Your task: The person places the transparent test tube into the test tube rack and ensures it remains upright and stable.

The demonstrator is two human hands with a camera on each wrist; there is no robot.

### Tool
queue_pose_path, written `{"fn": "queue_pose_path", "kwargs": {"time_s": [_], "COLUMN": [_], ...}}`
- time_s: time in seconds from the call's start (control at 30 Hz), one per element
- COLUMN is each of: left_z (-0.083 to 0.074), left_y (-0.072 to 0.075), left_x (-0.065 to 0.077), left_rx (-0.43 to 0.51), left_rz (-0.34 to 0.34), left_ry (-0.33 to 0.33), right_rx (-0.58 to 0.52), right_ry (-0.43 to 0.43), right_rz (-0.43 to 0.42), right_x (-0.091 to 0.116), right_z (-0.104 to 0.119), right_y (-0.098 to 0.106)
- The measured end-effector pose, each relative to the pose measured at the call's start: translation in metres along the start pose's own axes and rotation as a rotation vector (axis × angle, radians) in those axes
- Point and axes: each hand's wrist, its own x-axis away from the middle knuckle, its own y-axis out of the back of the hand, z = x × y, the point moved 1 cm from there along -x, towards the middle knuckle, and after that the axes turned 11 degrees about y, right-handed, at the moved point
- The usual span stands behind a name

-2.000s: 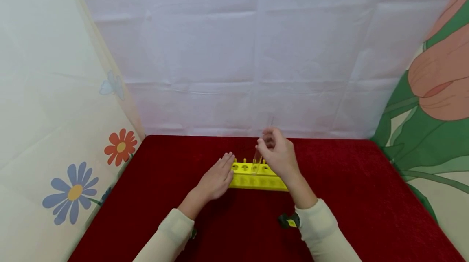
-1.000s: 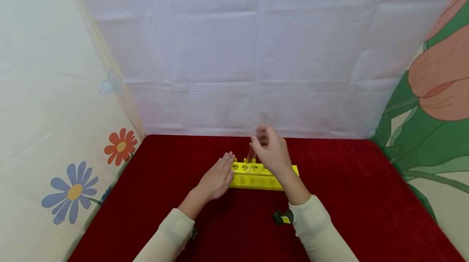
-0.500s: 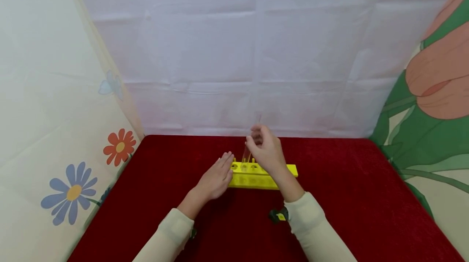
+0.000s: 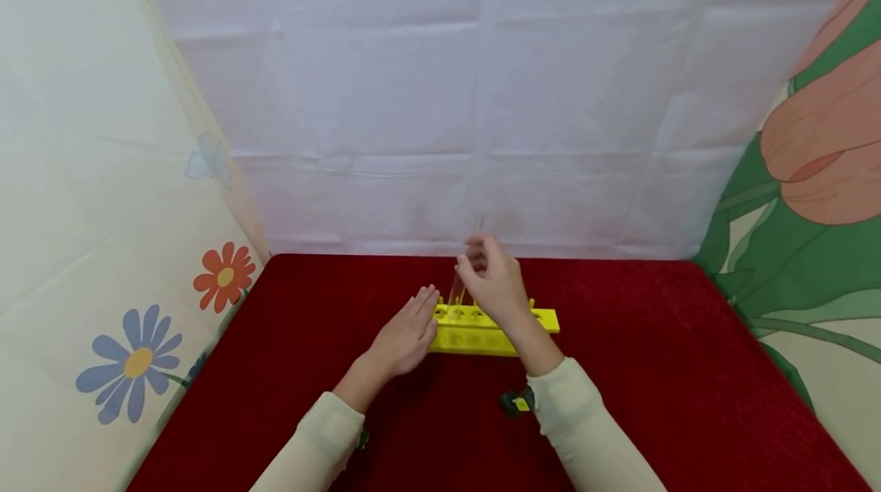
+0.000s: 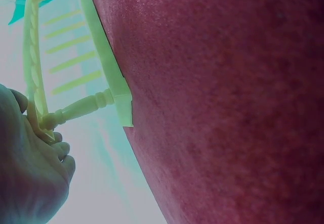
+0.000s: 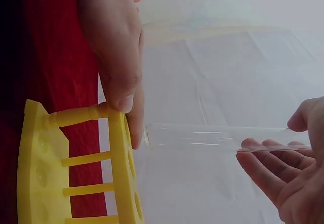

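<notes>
Okay: table [image 4: 640,369] is covered in red cloth. White creased sheet [image 4: 372,109] along the far side. Left panel [image 4: 82,193] is pale with printed red and blue flowers; right panel [image 4: 822,163] has big coral tulips and green leaves. Yellow test-tube rack [image 4: 475,340] sits at mid-table, long side running left to right. Dark device with a yellow mark [image 4: 512,403] at the right wrist.

Vs 2 s ago: right hand [image 4: 492,285] and the clear test tube [image 6: 192,137] have shifted left along the rack. Rack's right end is now uncovered; the forearm hid it then. Rack and left hand [image 4: 406,335] look unmoved.

Hands: right has the tube pinched, thumb on one side, fingers along the other, partly curled. Tube's lower end is just above the rack's top plate, near the left-hand holes; right wrist view shows it apart from the plate. Left hand's fingers are together, nearly straight, resting against the rack's left end, thumb on the near side.
</notes>
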Motion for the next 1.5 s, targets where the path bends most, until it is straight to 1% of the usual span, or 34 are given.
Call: {"fn": "queue_pose_path", "kwargs": {"time_s": [0.43,0.8,1.07,1.5], "left_z": [0.002,-0.001,-0.003,-0.003], "left_y": [-0.001,0.001,0.002,0.002], "left_x": [-0.001,0.001,0.001,0.0], "left_rx": [-0.006,0.009,0.003,-0.017], "left_rz": [-0.001,-0.006,-0.023,-0.012], "left_ry": [-0.011,-0.017,-0.032,-0.014], "right_rx": [-0.014,-0.023,-0.025,-0.034], "right_ry": [0.003,-0.016,-0.003,-0.015], "right_rz": [0.009,0.028,0.013,0.016], "right_x": [-0.002,-0.002,-0.002,-0.003], "right_z": [0.001,0.002,0.001,0.001], "right_y": [-0.006,-0.008,-0.007,-0.011]}}
